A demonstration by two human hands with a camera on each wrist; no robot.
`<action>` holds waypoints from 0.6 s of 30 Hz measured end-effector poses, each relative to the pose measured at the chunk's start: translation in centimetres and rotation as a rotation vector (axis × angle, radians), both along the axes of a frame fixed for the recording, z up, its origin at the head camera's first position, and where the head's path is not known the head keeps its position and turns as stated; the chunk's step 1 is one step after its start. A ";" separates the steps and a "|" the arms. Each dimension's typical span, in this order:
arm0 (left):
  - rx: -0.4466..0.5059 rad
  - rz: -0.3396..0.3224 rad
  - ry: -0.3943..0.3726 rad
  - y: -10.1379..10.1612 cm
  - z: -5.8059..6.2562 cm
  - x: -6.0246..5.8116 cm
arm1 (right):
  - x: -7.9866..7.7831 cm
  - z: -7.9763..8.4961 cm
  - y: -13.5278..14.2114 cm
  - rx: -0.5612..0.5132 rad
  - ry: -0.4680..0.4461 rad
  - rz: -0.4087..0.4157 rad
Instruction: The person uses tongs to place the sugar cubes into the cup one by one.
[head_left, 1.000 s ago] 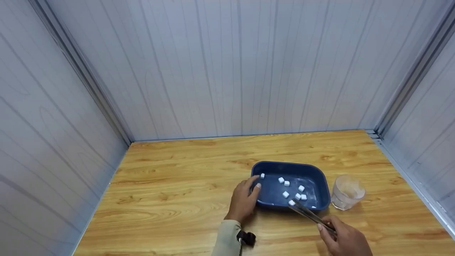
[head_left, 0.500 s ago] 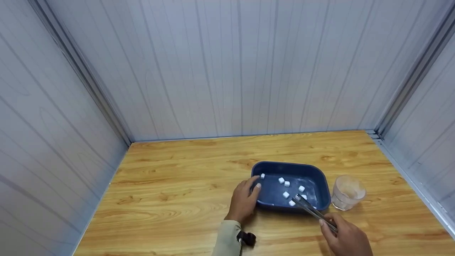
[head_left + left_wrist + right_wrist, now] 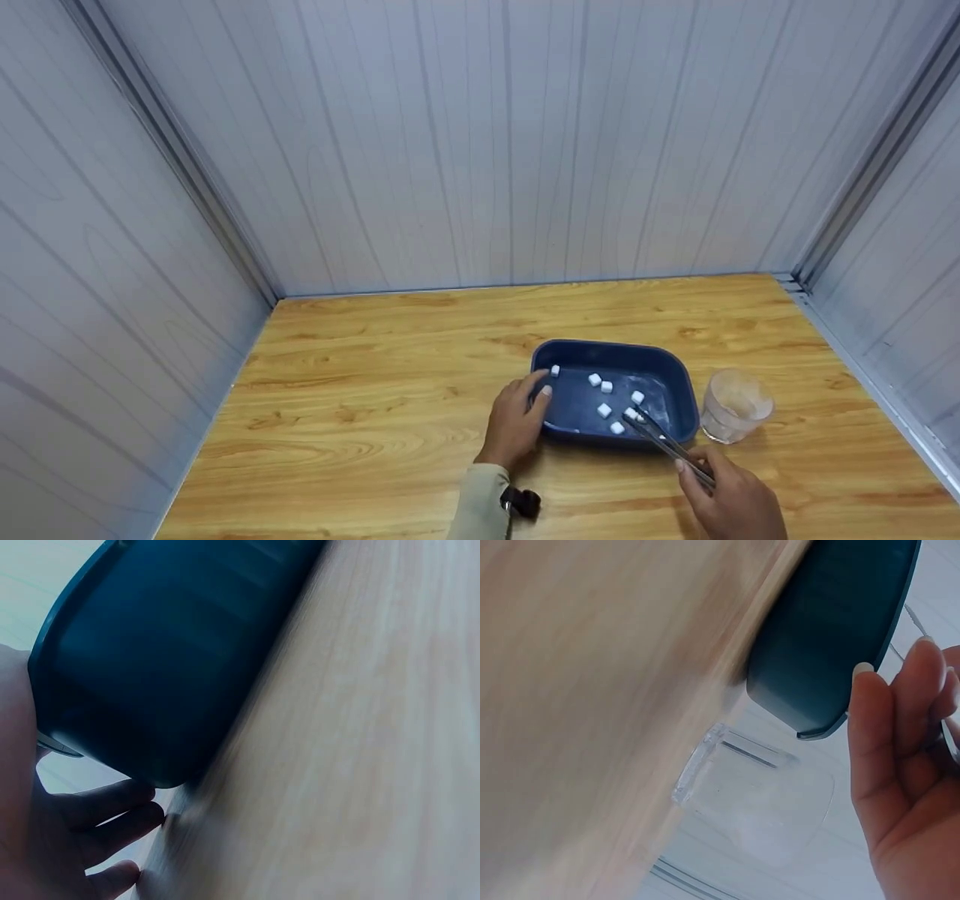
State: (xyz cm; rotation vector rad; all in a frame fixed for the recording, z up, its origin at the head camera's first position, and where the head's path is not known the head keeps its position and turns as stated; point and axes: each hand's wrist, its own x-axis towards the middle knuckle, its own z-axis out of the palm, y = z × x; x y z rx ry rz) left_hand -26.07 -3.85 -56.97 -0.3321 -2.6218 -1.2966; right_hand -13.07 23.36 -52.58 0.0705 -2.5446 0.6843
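Note:
Several small white cubes (image 3: 604, 411) lie scattered in a dark blue rectangular tray (image 3: 600, 346). My right hand (image 3: 731, 496) holds long metal tweezers (image 3: 671, 448) between thumb and fingers. Their tips reach over the tray's near right side, one on each side of a white cube (image 3: 631, 413); whether they squeeze it I cannot tell. At the tray's left end, my left hand (image 3: 514, 422) holds the rim, thumb and index finger over it. In the left wrist view, other fingers (image 3: 120, 829) sit low by the tray's outer wall (image 3: 157, 675).
A clear drinking glass (image 3: 735, 406) stands on the wooden table (image 3: 375, 390), just right of the tray. Pale panelled walls (image 3: 510, 150) enclose the table at the back and sides. A black strap (image 3: 520, 501) sits around my left wrist.
The tweezers' tips have shifted from the cube nearest the tray's front edge to one slightly farther back and right. My left hand, the tray and the glass stay put.

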 end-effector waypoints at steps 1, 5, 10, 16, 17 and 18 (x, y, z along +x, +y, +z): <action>0.000 -0.001 -0.002 0.0 0.0 0.0 | 0.0 0.0 0.0 0.001 0.011 0.004; 0.005 -0.001 0.003 0.0 0.0 0.0 | -0.1 -0.2 0.0 0.005 0.048 0.013; 0.000 0.008 -0.007 0.0 -0.1 -0.1 | -0.2 -0.1 0.0 0.009 0.045 -0.002; 0.003 0.006 -0.023 0.1 -0.1 0.0 | -0.3 0.1 -0.1 0.011 -0.011 -0.026; 0.003 0.006 -0.025 0.1 -0.1 0.0 | -0.3 0.1 -0.1 0.013 -0.018 -0.028; 0.001 0.005 -0.024 0.1 -0.1 0.0 | -0.3 0.1 -0.1 0.014 -0.021 -0.030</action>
